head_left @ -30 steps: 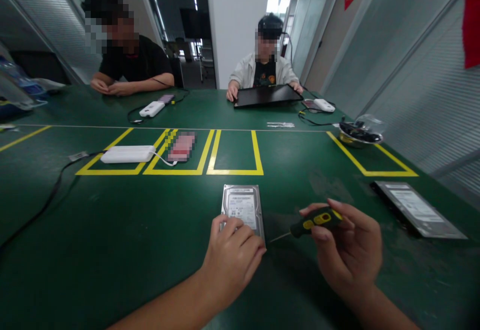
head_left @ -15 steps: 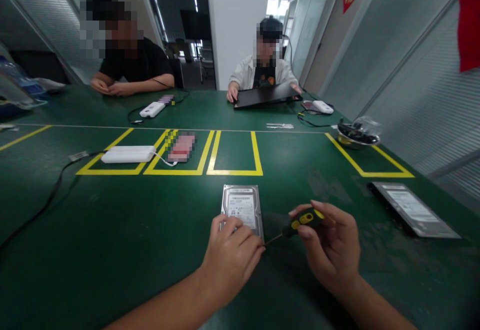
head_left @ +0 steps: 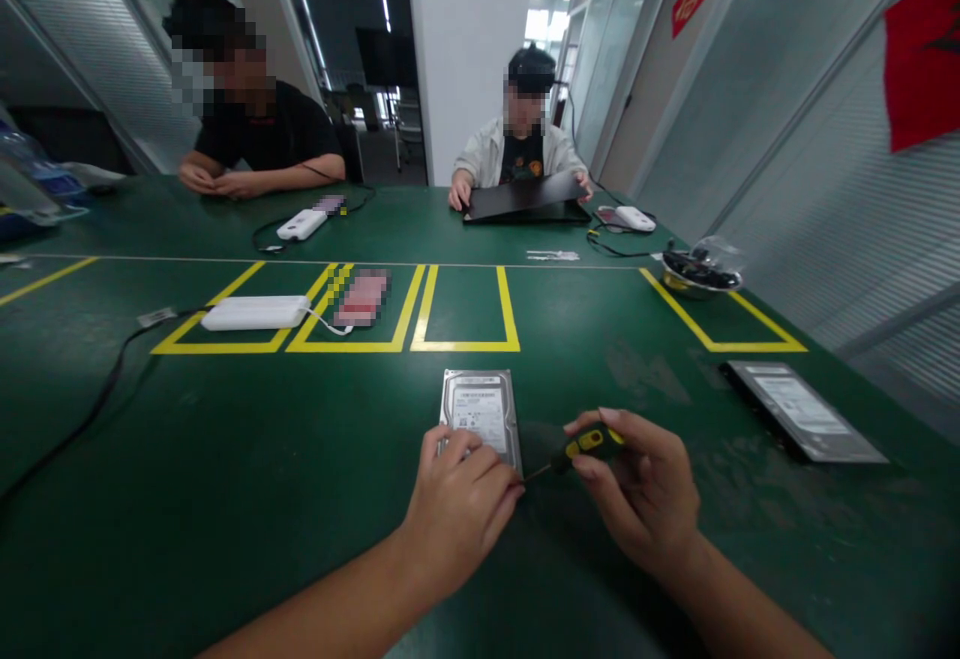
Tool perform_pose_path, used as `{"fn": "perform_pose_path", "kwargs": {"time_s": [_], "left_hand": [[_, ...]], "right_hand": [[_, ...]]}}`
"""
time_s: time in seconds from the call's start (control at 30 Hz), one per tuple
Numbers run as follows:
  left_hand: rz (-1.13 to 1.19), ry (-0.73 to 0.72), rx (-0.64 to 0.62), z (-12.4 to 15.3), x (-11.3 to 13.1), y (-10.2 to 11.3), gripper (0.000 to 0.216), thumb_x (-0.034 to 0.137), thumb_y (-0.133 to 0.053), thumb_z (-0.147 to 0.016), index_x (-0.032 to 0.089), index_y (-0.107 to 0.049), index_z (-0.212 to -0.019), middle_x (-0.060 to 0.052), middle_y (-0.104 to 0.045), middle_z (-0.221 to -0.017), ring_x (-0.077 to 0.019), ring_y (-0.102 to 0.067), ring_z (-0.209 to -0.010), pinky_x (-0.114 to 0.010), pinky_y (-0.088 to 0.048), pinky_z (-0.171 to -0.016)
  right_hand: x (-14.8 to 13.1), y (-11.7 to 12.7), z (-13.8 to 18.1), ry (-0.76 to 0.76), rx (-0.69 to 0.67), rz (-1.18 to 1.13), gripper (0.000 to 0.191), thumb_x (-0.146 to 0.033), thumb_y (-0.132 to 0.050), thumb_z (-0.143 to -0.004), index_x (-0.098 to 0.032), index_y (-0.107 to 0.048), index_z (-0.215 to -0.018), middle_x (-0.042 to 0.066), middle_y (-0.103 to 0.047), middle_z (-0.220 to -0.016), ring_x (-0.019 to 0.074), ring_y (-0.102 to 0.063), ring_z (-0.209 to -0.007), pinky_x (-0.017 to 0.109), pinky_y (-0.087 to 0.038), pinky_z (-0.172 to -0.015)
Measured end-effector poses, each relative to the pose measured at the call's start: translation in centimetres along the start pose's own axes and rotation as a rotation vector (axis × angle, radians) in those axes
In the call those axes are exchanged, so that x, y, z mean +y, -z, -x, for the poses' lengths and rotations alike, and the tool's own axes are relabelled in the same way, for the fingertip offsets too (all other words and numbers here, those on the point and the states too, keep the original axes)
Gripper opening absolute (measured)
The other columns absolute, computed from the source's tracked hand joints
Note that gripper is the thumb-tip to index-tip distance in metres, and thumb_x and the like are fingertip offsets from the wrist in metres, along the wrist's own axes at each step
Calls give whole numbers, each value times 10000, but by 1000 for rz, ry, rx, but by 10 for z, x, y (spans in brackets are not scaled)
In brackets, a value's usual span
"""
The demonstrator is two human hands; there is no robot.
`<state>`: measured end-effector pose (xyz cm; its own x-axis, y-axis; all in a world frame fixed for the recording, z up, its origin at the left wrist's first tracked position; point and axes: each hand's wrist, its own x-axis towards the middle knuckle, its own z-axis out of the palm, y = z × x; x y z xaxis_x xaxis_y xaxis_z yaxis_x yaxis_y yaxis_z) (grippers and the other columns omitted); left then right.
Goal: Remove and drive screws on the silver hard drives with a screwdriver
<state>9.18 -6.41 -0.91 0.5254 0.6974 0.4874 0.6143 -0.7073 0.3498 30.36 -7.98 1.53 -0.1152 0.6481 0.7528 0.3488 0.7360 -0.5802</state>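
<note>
A silver hard drive (head_left: 480, 407) with a white label lies on the green table in front of me. My left hand (head_left: 461, 494) covers its near end, fingers curled over the case and gripping it. Between the thumb and fingers of my right hand (head_left: 645, 489) is a black and yellow screwdriver (head_left: 589, 446). Its thin shaft points left, and the tip meets the drive's near right side by my left fingertips. Whether the tip sits in a screw cannot be seen, as my fingers hide that corner.
Another hard drive (head_left: 806, 411) lies to the right. Beyond are yellow tape outlines (head_left: 465, 346), a white power bank (head_left: 256, 313) cabled to a pixelated phone (head_left: 362, 297), and a bowl of dark parts (head_left: 697, 274). Two people sit opposite; one holds a black panel (head_left: 525, 199).
The view has shifted slightly, so most things sit a little further left. Both hands keep their hold on the hard drive and screwdriver. The person opposite has tilted the black panel up more.
</note>
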Motion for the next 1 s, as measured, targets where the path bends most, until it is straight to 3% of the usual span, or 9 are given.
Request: {"fn": "perform_pose_path", "kwargs": {"time_s": [0.27, 0.47, 0.67, 0.83, 1.0], "left_hand": [[16, 19, -28, 1, 0, 2, 38, 220, -649, -886, 249, -669, -899, 1, -678, -832, -255, -536, -919, -486, -286, -885], [14, 27, -40, 0, 2, 5, 36, 225, -650, -885, 249, -672, -901, 1, -682, -838, -256, -533, -922, -489, -286, -884], [-3, 21, -37, -1, 2, 5, 23, 226, -644, -889, 239, -659, -878, 0, -683, -844, -257, -526, -926, -492, -286, -878], [-1, 4, -12, 0, 2, 5, 46, 204, -626, -892, 235, -658, -879, -16, -674, -834, -260, -517, -929, -495, -282, -880], [-9, -9, -7, 1, 1, 5, 46, 220, -622, -906, 228, -661, -883, -26, -675, -841, -264, -521, -936, -490, -289, -871]], "right_hand": [[-6, 2, -9, 52, -52, 27, 577, -23, -605, -869, -195, -448, -1397, 89, -615, -1118, 168, -619, -971, 300, -535, -811], [-13, 3, -20, 54, -104, -25, 436, -131, -579, -906, -198, -532, -1334, 109, -545, -1138, 203, -564, -1006, 334, -497, -784], [-33, 3, -37, 95, -188, 33, 323, -99, -610, -896, -173, -587, -1210, 52, -533, -979, 143, -535, -896, 269, -471, -755], [-51, 8, -59, 78, -353, 111, 210, -127, -619, -908, -147, -602, -1117, 45, -522, -981, 126, -528, -888, 244, -455, -758], [-67, 17, -87, -70, -618, 314, 78, -170, -618, -929, -178, -622, -1006, 21, -518, -944, 126, -510, -820, 251, -403, -687]]}}
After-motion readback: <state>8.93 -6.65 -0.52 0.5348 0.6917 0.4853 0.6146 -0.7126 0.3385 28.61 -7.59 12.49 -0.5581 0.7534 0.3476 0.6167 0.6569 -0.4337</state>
